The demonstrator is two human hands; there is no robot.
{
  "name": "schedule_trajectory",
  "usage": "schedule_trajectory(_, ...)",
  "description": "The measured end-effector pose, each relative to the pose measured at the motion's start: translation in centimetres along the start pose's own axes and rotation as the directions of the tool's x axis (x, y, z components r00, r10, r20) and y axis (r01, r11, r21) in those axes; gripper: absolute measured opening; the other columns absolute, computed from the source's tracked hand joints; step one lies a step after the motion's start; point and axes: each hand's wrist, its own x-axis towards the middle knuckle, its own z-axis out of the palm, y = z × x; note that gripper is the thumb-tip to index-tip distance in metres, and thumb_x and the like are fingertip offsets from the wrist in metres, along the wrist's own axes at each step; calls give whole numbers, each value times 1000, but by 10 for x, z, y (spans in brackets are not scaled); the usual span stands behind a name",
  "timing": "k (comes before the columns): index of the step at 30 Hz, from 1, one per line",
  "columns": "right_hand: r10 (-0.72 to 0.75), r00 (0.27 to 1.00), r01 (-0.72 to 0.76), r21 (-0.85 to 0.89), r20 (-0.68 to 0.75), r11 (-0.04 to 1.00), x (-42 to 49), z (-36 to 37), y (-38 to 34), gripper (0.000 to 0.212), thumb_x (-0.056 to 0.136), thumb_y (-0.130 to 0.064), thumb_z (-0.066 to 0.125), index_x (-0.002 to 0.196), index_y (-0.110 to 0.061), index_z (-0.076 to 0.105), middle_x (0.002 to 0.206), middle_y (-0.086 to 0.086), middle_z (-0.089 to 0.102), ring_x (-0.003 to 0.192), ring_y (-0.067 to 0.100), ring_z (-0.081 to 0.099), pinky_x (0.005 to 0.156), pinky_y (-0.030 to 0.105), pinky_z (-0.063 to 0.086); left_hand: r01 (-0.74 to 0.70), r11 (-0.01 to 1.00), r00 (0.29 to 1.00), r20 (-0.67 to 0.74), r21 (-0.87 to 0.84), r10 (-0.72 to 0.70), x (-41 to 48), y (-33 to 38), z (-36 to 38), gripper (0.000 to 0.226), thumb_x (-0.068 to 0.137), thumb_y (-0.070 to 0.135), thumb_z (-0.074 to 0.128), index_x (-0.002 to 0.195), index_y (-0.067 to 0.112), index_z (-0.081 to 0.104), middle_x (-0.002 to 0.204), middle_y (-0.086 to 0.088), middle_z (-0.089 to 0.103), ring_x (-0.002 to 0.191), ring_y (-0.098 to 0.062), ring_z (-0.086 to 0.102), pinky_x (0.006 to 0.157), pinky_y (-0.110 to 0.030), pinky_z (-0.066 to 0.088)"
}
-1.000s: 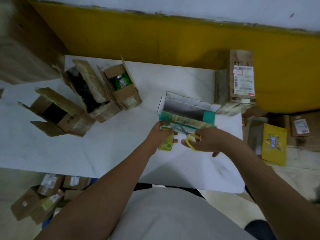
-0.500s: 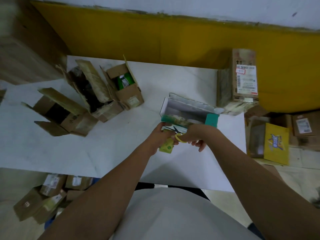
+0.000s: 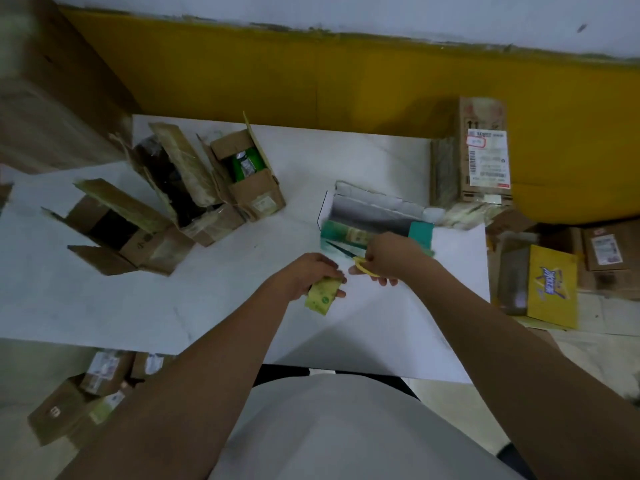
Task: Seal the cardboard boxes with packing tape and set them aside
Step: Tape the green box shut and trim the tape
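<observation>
at the left grip (image 3: 308, 271): fingers curled round a yellow-green tape roll (image 3: 323, 294), at or just above the worktop (image 3: 207, 306). at the right grip (image 3: 391, 254), just beside: pinching yellow-handled scissors (image 3: 362, 265), dark blades aimed at the near side of the teal-and-white box (image 3: 377, 220), the task's thing in hand, lying mid-worktop. strip from roll to box: too blurred to tell. judged step: cutting the tape at this box. to do it well: keep the strip taut with the left grip, cut close to the box wall and square across, then press the free end flat before setting the box aside. farther left, three open cardboard boxes (image 3: 138, 244), flaps up, well apart from both grips, judged not yet sealed. at the far right corner, an upright labelled box (image 3: 485, 157); beyond it, on the floor, a yellow box (image 3: 552, 285).
</observation>
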Motion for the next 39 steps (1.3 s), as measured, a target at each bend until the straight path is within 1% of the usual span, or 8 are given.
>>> schedule_trajectory(5,-12,998,12,-7,55,1000,-9,8,5,45,85,-60,62,104,-20,61,84,-5,65,65,11,66,59,21,51,-9,1000,998,-55,-30,8,-3,-15,-3,16,87,-3,64,98,2,53,100,-24,72,74,-37,72,68,-43,60)
schedule_trajectory(9,79,982,-83,16,173,996,-9,45,1,51,89,-59,57,94,-9,65,84,7,68,72,24,70,73,34,60,-30,991,991,-135,-133,12,-5,-31,-16,13,90,0,62,100,1,54,100,-26,71,71,-37,72,61,-39,60)
schedule_trajectory(13,130,943,-175,122,307,977,1,81,-3,31,99,-31,53,101,-2,61,107,16,66,90,29,70,76,30,57,-46,962,982,-190,-270,-6,-14,-50,-30,10,94,0,53,104,1,52,100,-30,68,67,-37,71,55,-36,59)
schedule_trajectory(16,131,963,-153,79,235,985,12,100,-5,14,98,-8,49,94,-4,61,99,13,65,102,30,68,66,25,50,-62,942,975,-221,-331,-13,-20,-66,-42,8,94,-2,50,101,2,52,96,-29,68,68,-39,71,57,-39,59)
schedule_trajectory(19,104,993,-105,-21,-59,994,16,113,-14,17,95,-3,49,107,-2,61,107,12,62,107,29,62,81,29,49,-72,925,973,-231,-373,-18,-27,-77,-50,11,94,-3,50,103,1,52,99,-31,67,70,-39,70,63,-44,60)
schedule_trajectory(23,51,980,-73,-109,-191,991,16,122,-26,20,93,-3,50,109,-7,62,109,7,65,102,22,64,84,25,49,-92,912,974,-226,-400,-1,-41,-84,-56,12,94,-4,48,103,2,53,105,-31,67,71,-38,70,60,-40,60)
schedule_trajectory(29,36,968,-68,-121,-247,990,17,119,-37,22,97,-6,46,116,-6,56,112,7,62,106,21,61,89,24,45,-146,903,974,-219,-403,59,-56,-88,-67,18,92,-7,43,100,5,54,105,-30,68,83,-44,68,86,-55,53)
schedule_trajectory(39,51,967,-83,-121,-248,989,17,115,-65,21,96,-7,49,115,-7,59,113,8,62,104,22,63,88,28,49,-190,887,975,-185,-421,121,-79,-90,-83,20,92,-7,42,104,4,53,108,-29,67,77,-40,70,68,-39,58)
